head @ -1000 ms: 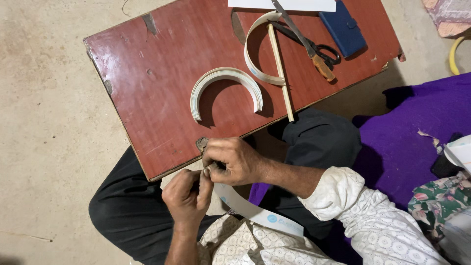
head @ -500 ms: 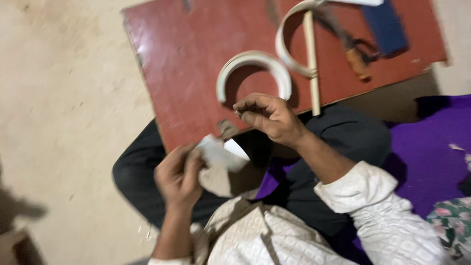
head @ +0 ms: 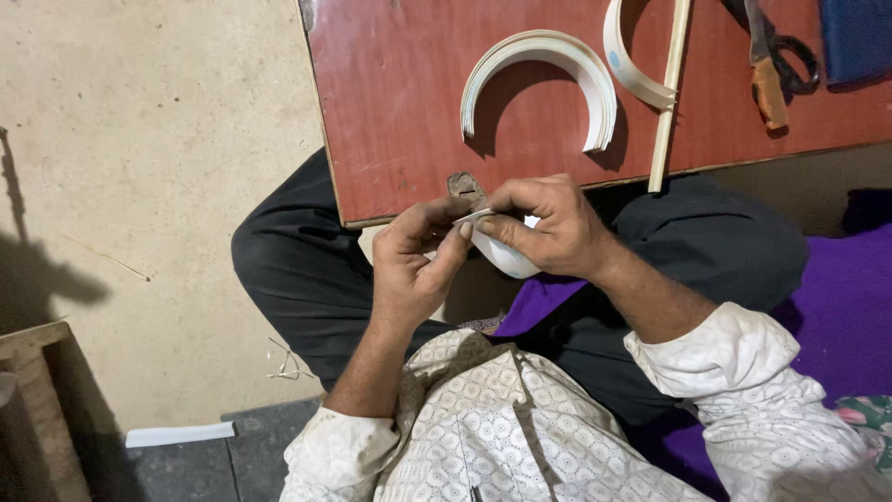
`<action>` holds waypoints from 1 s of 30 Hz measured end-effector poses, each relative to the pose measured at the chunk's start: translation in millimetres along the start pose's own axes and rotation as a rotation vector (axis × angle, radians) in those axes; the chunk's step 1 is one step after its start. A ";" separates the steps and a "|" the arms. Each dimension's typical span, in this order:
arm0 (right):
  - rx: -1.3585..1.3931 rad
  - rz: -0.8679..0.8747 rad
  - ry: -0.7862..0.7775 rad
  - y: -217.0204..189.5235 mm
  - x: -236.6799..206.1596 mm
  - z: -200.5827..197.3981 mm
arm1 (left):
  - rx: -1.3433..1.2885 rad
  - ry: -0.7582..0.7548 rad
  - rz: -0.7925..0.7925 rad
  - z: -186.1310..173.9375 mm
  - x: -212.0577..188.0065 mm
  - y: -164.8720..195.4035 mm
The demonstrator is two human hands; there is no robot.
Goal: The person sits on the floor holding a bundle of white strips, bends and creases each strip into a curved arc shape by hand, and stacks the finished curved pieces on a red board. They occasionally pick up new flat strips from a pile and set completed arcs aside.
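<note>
Pinching a curved white strip [head: 502,251], left hand [head: 413,270], right hand [head: 548,228]

A floor-level craft workshop: a low reddish counter [head: 400,112] on a bare concrete floor [head: 139,139], with curved white strips [head: 544,56] and scissors [head: 776,65] on it, a purple mat [head: 836,288] beside it.

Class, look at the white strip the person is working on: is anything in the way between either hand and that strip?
Nothing visible is. Both the left hand and the right hand already pinch the white strip directly, fingertips meeting on it just below the red board's edge.
</note>
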State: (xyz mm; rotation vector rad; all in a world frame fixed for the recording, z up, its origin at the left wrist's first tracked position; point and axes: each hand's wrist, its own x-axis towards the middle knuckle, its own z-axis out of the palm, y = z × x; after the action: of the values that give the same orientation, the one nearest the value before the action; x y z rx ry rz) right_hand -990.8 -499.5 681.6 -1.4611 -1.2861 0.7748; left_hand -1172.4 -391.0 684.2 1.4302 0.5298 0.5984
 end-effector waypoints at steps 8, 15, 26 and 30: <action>-0.170 -0.135 0.006 -9.9 1.1 5.7 | 0.386 0.078 0.103 1.6 0.9 1.5; -0.464 -0.254 0.155 -14.8 -5.9 12.2 | 0.323 0.136 0.061 18.9 -2.3 -9.5; -0.714 -0.454 0.275 -37.0 -13.8 5.8 | 0.590 0.235 -0.106 0.4 -5.1 -56.2; -0.456 -0.307 0.369 -32.2 -14.3 -1.5 | -0.309 0.102 -0.366 -18.2 -6.8 -79.5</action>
State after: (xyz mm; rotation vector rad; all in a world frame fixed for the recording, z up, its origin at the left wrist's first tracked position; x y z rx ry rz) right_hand -1003.1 -515.8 710.4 -1.6116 -1.4022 -0.0018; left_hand -1184.5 -385.4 603.5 0.9842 0.7270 0.4372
